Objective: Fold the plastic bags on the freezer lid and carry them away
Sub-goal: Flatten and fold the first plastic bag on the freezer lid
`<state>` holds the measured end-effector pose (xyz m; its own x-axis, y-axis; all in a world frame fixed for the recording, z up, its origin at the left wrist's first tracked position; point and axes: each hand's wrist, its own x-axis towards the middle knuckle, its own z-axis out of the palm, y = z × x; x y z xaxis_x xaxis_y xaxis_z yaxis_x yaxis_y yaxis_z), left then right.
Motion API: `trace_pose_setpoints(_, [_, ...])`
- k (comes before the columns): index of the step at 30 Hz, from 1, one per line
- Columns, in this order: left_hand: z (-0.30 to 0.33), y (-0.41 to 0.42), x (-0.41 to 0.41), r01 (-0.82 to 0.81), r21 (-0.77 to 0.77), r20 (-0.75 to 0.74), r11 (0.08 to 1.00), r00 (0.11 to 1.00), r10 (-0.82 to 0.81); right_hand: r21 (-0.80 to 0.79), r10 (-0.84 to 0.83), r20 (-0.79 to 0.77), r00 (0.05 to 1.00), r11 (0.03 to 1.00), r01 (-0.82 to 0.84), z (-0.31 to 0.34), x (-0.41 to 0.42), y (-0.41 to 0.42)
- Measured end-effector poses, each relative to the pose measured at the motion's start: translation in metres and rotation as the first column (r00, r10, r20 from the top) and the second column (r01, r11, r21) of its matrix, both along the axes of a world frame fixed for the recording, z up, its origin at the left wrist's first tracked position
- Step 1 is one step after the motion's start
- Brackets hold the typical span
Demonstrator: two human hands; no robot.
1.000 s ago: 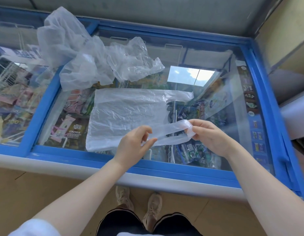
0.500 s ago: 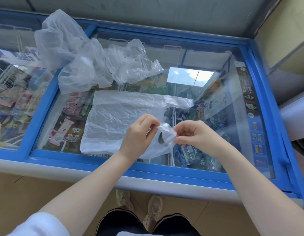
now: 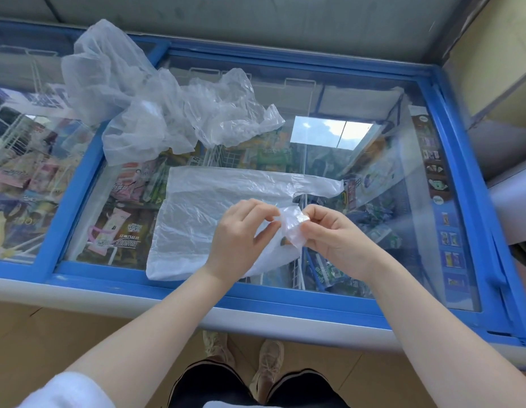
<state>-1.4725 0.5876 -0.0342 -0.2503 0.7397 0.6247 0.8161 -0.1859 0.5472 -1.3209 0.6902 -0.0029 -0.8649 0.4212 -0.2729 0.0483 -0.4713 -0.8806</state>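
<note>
A clear plastic bag (image 3: 202, 207) lies flat on the glass freezer lid (image 3: 373, 219), its far handle stretched to the right. My left hand (image 3: 241, 237) and my right hand (image 3: 332, 234) meet over the bag's right side, both pinching its near handle (image 3: 291, 228), which is bunched and lifted between my fingertips. Behind, at the upper left, a crumpled pile of clear plastic bags (image 3: 155, 104) rests across the lid's blue centre bar.
The freezer has a blue frame (image 3: 462, 184) and a grey front edge (image 3: 285, 319); packaged goods show through the glass. A wall runs behind and a beige cabinet (image 3: 497, 60) stands at the right. My shoes (image 3: 267, 366) are on the floor below.
The near handle, held stretched out to the right a second ago, has been folded back toward the bag. My right hand moved left until it met the left hand.
</note>
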Motion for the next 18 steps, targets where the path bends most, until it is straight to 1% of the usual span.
trace_pose_setpoints(2, [-0.007,-0.001,-0.001,0.009,-0.107,0.049,0.994,0.999,-0.004,-0.088,-0.06,-0.038,0.997,0.995,0.056,-0.003,0.003,0.001])
trace_pose_setpoints(3, [-0.014,-0.004,-0.002,0.013,-0.186,0.057,0.983,0.998,-0.003,-0.102,-0.11,-0.028,0.994,0.989,0.107,-0.007,0.006,0.003])
trace_pose_setpoints(4, [-0.024,-0.009,-0.002,0.012,-0.279,0.056,0.96,0.998,0.004,-0.099,-0.183,0.015,0.983,0.978,0.184,-0.011,0.01,0.006])
trace_pose_setpoints(5, [-0.036,-0.015,-0.002,0.011,-0.397,0.061,0.918,0.998,0.015,-0.08,-0.269,0.082,0.96,0.958,0.275,-0.017,0.015,0.009])
trace_pose_setpoints(6, [-0.046,-0.022,-0.002,0.016,-0.534,0.079,0.846,0.996,0.031,-0.053,-0.352,0.159,0.923,0.93,0.364,-0.025,0.021,0.012])
trace_pose_setpoints(7, [-0.055,-0.029,0.0,0.021,-0.654,0.098,0.756,0.993,0.057,-0.014,-0.402,0.228,0.887,0.909,0.416,-0.034,0.028,0.014])
trace_pose_setpoints(8, [-0.064,-0.036,0.003,0.006,-0.726,0.086,0.688,0.993,0.082,0.046,-0.412,0.291,0.864,0.907,0.418,-0.042,0.035,0.014])
trace_pose_setpoints(9, [-0.071,-0.042,0.005,-0.026,-0.751,0.036,0.66,0.996,0.081,0.139,-0.397,0.358,0.845,0.917,0.373,-0.049,0.042,0.014])
trace_pose_setpoints(10, [-0.076,-0.046,0.008,-0.057,-0.752,-0.029,0.657,0.998,0.054,0.266,-0.376,0.432,0.82,0.922,0.282,-0.054,0.048,0.014])
trace_pose_setpoints(11, [-0.081,-0.05,0.009,-0.08,-0.742,-0.095,0.665,0.995,0.014,0.404,-0.372,0.493,0.786,0.898,0.172,-0.059,0.054,0.015])
trace_pose_setpoints(12, [-0.086,-0.052,0.01,-0.097,-0.736,-0.147,0.67,0.989,-0.019,0.526,-0.385,0.518,0.764,0.847,0.07,-0.063,0.058,0.017])
trace_pose_setpoints(13, [-0.089,-0.052,0.009,-0.119,-0.728,-0.189,0.676,0.982,-0.031,0.634,-0.421,0.509,0.751,0.773,0.004,-0.065,0.059,0.017])
trace_pose_setpoints(14, [-0.092,-0.051,0.007,-0.139,-0.719,-0.22,0.681,0.975,-0.034,0.72,-0.484,0.476,0.734,0.694,-0.01,-0.067,0.06,0.017])
trace_pose_setpoints(15, [-0.094,-0.05,0.005,-0.151,-0.706,-0.234,0.692,0.972,-0.027,0.781,-0.555,0.43,0.712,0.624,0.014,-0.067,0.06,0.018])
trace_pose_setpoints(17, [-0.099,-0.049,0.002,-0.156,-0.665,-0.227,0.73,0.974,0.002,0.868,-0.663,0.349,0.662,0.496,0.039,-0.067,0.062,0.024])
trace_pose_setpoints(18, [-0.1,-0.049,0.001,-0.155,-0.644,-0.219,0.749,0.976,0.014,0.894,-0.692,0.333,0.641,0.447,0.019,-0.068,0.064,0.03])
